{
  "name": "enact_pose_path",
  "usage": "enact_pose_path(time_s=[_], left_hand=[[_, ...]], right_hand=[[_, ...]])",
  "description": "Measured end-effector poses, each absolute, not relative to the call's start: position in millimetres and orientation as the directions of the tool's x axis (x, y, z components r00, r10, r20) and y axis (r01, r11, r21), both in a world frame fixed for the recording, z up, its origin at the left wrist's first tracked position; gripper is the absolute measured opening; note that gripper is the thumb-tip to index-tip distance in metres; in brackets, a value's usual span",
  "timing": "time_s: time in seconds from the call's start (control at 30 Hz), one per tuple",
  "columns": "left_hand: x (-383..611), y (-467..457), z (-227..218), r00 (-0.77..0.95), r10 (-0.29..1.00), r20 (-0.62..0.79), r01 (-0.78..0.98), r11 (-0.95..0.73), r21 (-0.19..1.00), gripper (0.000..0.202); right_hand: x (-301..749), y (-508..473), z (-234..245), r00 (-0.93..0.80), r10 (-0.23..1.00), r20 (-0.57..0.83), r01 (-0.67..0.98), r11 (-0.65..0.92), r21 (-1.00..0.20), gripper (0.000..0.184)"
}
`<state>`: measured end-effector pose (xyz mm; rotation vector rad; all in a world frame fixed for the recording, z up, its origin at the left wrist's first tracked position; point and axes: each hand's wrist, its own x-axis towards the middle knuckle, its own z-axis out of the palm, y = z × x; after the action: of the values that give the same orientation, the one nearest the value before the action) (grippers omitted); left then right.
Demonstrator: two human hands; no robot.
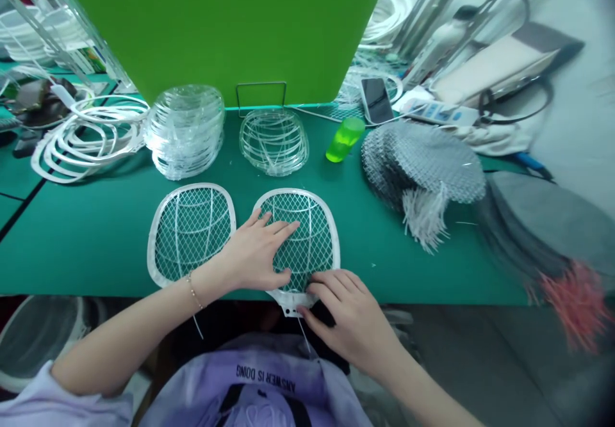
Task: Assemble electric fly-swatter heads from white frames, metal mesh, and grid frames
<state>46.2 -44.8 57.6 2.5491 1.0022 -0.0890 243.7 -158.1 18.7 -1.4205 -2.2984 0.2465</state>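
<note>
Before me lies a white racket-shaped frame with metal mesh, like a mosquito swatter head (313,235), its short neck reaching over the table's front edge. My left hand (254,248) is spread across its mesh, fingers apart. My right hand (343,312) pinches the same frame's lower right rim near the neck, thumb below and fingers above. A thin wire hangs from that neck. To the left lies a second mesh swatter head (192,222), partly covered by my left wrist and forearm; a wire dangles below it too.
Behind stand a tall stack of clear plastic rings (185,132) and a lower ring stack (273,142). White frames (91,136) lie left. A green bottle (344,139), a phone (377,100), grey mesh sheets (427,158) and darker red-fringed sheets (552,222) are right. A green panel (225,30) rises behind.
</note>
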Motion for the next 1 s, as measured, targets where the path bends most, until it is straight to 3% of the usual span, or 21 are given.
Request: enact_pose_path(time_s=[0.2, 0.37, 1.0], left_hand=[[45.2, -41.6, 64.0, 0.742, 0.620, -0.255, 0.669, -0.663, 0.336, 0.100], [46.3, -44.7, 61.7, 0.736, 0.618, -0.278, 0.677, -0.673, 0.297, 0.121], [58.6, -44.9, 64.6, 0.685, 0.619, -0.385, 0.723, -0.642, 0.255, 0.131]], right_hand=[[247.0, -161.3, 22.9, -0.448, 0.845, 0.293, 0.813, 0.521, -0.261, 0.014], [243.3, -165.2, 21.2, -0.411, 0.871, 0.267, 0.832, 0.479, -0.280, 0.011], [234.1, -172.9, 18.7, -0.293, 0.925, 0.240, 0.866, 0.364, -0.344, 0.005]])
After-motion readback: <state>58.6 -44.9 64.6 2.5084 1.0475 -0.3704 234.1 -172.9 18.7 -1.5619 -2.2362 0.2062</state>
